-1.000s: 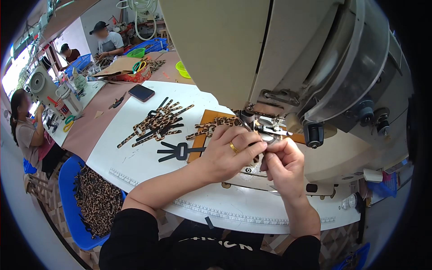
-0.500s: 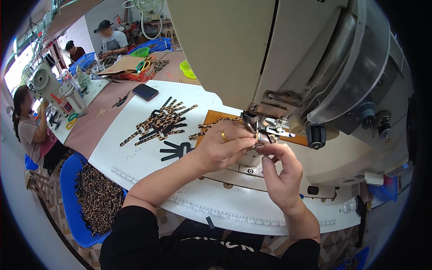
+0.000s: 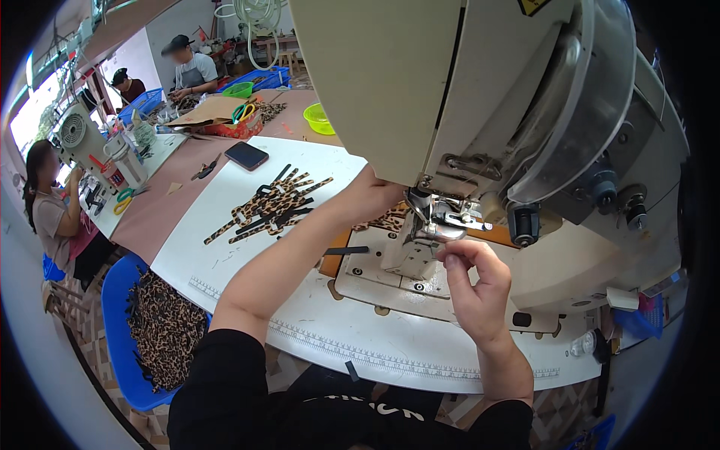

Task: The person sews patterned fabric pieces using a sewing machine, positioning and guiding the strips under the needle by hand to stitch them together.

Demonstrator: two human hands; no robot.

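Two hands (image 3: 480,289) are near one and four o'clock, two sewing machines (image 3: 379,82) at one and ten. Three co-workers (image 3: 56,206), two green containers (image 3: 318,120) and two pairs of bright-handled scissors (image 3: 124,199) spread between nine and eleven, one phone (image 3: 246,156) at ten, one blue bin (image 3: 114,330) at eight.

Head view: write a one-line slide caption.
Right hand at a sewing machine, left hand partly hidden behind it, leopard-print strips on the white tabletop.
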